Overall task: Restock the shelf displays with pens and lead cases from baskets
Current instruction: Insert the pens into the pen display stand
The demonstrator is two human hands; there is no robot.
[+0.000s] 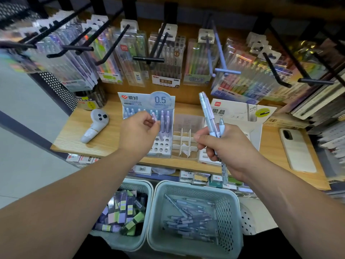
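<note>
The left grip (139, 131) reaches forward over the wooden shelf (93, 139), forearm straight, thumb and forefinger pinching the top of a pale pen (153, 118) at the display stand (147, 101), whose card reads "0.5 mm". The right grip (224, 144) is raised beside it, fingers curled tight round a bundle of pens (206, 111) that points upward. The box (233, 111) behind reads "HB 0.5". Below the shelf, the left basket (141, 184) holds lead cases (121, 210); the right basket (186, 186) holds loose pens (188, 219).
</note>
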